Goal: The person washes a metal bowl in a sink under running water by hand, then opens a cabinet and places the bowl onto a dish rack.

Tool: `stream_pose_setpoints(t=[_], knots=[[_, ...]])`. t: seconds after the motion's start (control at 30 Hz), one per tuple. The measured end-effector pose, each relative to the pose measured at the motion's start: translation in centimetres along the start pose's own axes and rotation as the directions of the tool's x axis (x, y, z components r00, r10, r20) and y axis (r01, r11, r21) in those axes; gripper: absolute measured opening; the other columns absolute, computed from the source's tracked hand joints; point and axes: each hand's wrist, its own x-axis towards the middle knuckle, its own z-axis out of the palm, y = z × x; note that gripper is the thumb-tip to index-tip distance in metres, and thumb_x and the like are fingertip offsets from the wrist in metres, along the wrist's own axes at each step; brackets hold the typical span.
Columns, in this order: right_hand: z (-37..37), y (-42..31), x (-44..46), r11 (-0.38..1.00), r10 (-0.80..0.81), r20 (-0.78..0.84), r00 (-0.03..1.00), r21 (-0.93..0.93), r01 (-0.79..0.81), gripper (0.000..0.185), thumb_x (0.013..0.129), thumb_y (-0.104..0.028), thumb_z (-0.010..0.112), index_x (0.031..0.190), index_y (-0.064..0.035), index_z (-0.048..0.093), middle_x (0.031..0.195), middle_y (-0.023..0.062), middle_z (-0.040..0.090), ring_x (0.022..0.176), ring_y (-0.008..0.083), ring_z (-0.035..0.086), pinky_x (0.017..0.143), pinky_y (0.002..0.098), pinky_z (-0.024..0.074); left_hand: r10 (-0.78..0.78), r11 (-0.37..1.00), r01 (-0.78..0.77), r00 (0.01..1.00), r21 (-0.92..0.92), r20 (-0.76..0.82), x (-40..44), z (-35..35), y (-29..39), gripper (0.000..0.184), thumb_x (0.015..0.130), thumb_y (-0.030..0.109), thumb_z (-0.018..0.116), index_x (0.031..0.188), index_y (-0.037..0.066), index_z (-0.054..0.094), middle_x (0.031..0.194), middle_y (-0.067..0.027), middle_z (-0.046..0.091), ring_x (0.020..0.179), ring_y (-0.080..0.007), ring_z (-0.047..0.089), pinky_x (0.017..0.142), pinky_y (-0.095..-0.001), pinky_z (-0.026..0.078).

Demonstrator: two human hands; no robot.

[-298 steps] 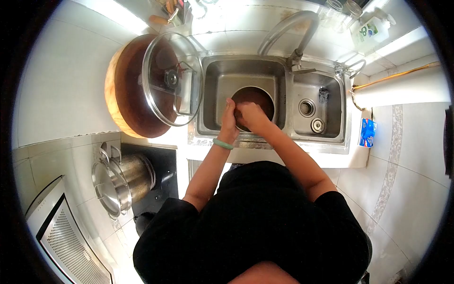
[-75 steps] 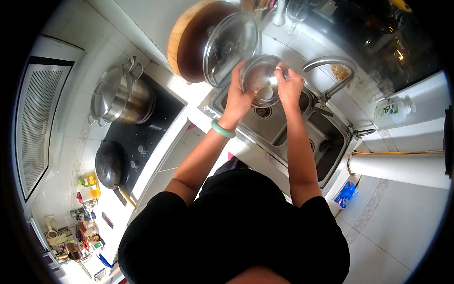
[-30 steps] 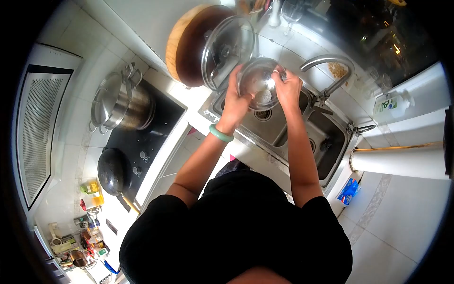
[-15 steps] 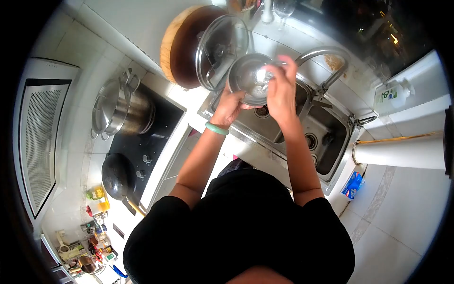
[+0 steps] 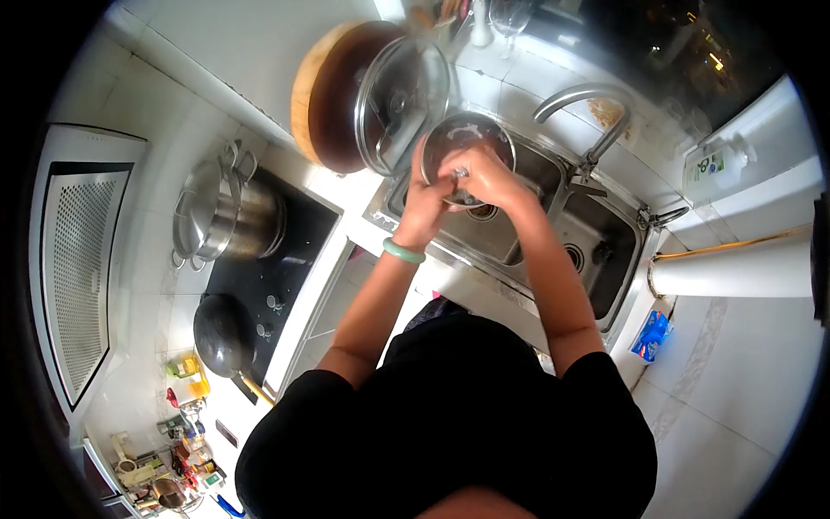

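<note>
Has moved the right hand (image 5: 488, 178) from a raised position beside the rim into the bowl (image 5: 468, 132) since the earlier frame. Read all clock positions from the center of the bowl, with 12 toward the top of the view.

Found the bowl held above the large basin (image 5: 462, 234), with mouth turned toward the camera. Noted pale marks on the inner wall near 12 o'clock.

Holds the rim at 8 o'clock with the left hand (image 5: 424, 206), curled closed around the edge with thumb inward. Recorded a green bangle (image 5: 404, 252) at that wrist. Enters the bowl from 4 o'clock with the right hand, bent at the fingers rather than spread. Cannot tell whether pinching or pressing, owing to hidden fingertips.

Observed at 10 o'clock, close to the bowl, a glass lid (image 5: 380, 112) standing tilted in front of a round wooden piece (image 5: 333, 112). Located the faucet (image 5: 590, 90) at 2 o'clock, the small basin (image 5: 596, 232) at 4 o'clock and, well beyond, a blue packet (image 5: 651, 336) between 4 and 5. Sighted a metal pot (image 5: 246, 221) between 8 and 9 o'clock and a dark pan (image 5: 221, 336) at 8, both on the black stove (image 5: 298, 251).
</note>
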Motion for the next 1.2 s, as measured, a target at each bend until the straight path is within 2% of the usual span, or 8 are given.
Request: stream_pose_setpoints(t=[0.1, 0.23, 0.4, 0.67, 0.73, 0.83, 0.9, 1.2], knots=[[-0.7, 0.2, 0.0, 0.978, 0.157, 0.276, 0.948, -0.179, -0.109, 0.013, 0.066, 0.003, 0.059, 0.077, -0.0013, 0.064, 0.086, 0.0124, 0.062, 0.086, 0.0289, 0.060, 0.073, 0.0371, 0.0470, 0.041, 0.992, -0.046, 0.998, 0.120, 0.048, -0.4, -0.2, 0.1, 0.080, 0.068, -0.016, 0.037, 0.139, 0.018, 0.020, 0.123, -0.0127, 0.046, 0.105, -0.0229, 0.054, 0.078, -0.0343, 0.054], [1.4, 0.7, 0.1, 0.633, -0.219, -0.382, 0.898, -0.756, -0.166, 0.008, 0.067, -0.006, 0.057, 0.073, -0.0037, 0.061, 0.090, 0.0057, 0.057, 0.083, 0.0224, 0.058, 0.073, 0.0331, 0.0491, 0.096, 0.981, -0.081, 0.992, 0.178, -0.077, -0.5, 0.9, -1.2, 0.078, 0.070, -0.015, 0.035, 0.139, 0.018, 0.019, 0.128, -0.0141, 0.040, 0.105, -0.0237, 0.052, 0.055, -0.0255, 0.054], [3.4, 0.4, -2.5, 0.813, 0.063, -0.089, 0.994, -0.573, -0.103, 0.015, 0.069, -0.006, 0.057, 0.083, -0.0025, 0.059, 0.092, 0.0123, 0.057, 0.087, 0.0272, 0.058, 0.076, 0.0359, 0.0484, 0.040, 0.982, -0.011, 0.988, 0.191, -0.147, -0.6, 0.9, -1.6, 0.076, 0.071, -0.016, 0.035, 0.137, 0.021, 0.023, 0.129, -0.0136, 0.039, 0.103, -0.0253, 0.054, 0.064, -0.0333, 0.056], [3.9, 0.8, -1.7, 0.591, 0.105, -0.400, 0.910, -0.711, -0.381, 0.027, 0.074, -0.010, 0.056, 0.099, -0.0001, 0.056, 0.108, 0.0172, 0.051, 0.096, 0.0304, 0.051, 0.081, 0.0373, 0.0441, 0.152, 0.958, -0.132, 0.987, 0.255, -0.061, -0.4, 1.0, -1.2, 0.079, 0.067, -0.017, 0.035, 0.139, 0.015, 0.022, 0.127, -0.0130, 0.041, 0.112, -0.0248, 0.047, 0.086, -0.0311, 0.047], [3.5, -0.6, -2.1, 0.844, 0.323, -0.035, 0.946, -0.442, -0.304, 0.032, 0.078, -0.007, 0.052, 0.108, 0.0046, 0.052, 0.119, 0.0211, 0.047, 0.107, 0.0362, 0.046, 0.090, 0.0417, 0.0404, 0.195, 0.945, -0.154, 0.974, 0.288, -0.118, 0.0, 0.1, -1.1, 0.077, 0.069, -0.016, 0.034, 0.139, 0.013, 0.022, 0.125, -0.0146, 0.043, 0.108, -0.0238, 0.049, 0.084, -0.0284, 0.046], [6.0, 0.9, -3.6, 0.941, -0.078, -0.290, 0.954, -0.337, -0.025, 0.036, 0.081, -0.006, 0.046, 0.115, 0.0066, 0.047, 0.126, 0.0244, 0.043, 0.117, 0.0392, 0.040, 0.098, 0.0445, 0.0342, 0.075, 0.968, -0.043, 0.990, 0.247, -0.123, -0.5, 0.6, 1.0, 0.075, 0.070, -0.016, 0.036, 0.139, 0.011, 0.023, 0.124, -0.0155, 0.043, 0.103, -0.0221, 0.051, 0.080, -0.0264, 0.046], [5.2, -0.9, -3.9, 0.990, 0.126, -0.211, 0.969, -0.033, -0.135, 0.040, 0.086, -0.014, 0.048, 0.121, 0.0056, 0.043, 0.129, 0.0255, 0.040, 0.123, 0.0376, 0.037, 0.103, 0.0448, 0.0297, 0.113, 0.952, -0.079, 0.989, 0.295, -0.099, -0.1, -0.3, 1.0, 0.075, 0.070, -0.017, 0.036, 0.138, 0.010, 0.024, 0.124, -0.0154, 0.043, 0.103, -0.0225, 0.051, 0.080, -0.0264, 0.046], [0.0, 0.3, -4.6, 0.512, -0.208, -0.020, 0.978, -0.854, 0.091, 0.051, 0.078, -0.011, 0.054, 0.126, -0.0010, 0.041, 0.132, 0.0137, 0.042, 0.125, 0.0272, 0.039, 0.108, 0.0387, 0.0274, 0.069, 0.938, -0.062, 0.998, 0.341, -0.008, -1.3, -0.5, 1.2, 0.078, 0.067, -0.019, 0.038, 0.138, 0.012, 0.025, 0.128, -0.0151, 0.040, 0.116, -0.0244, 0.044, 0.090, -0.0277, 0.043]])
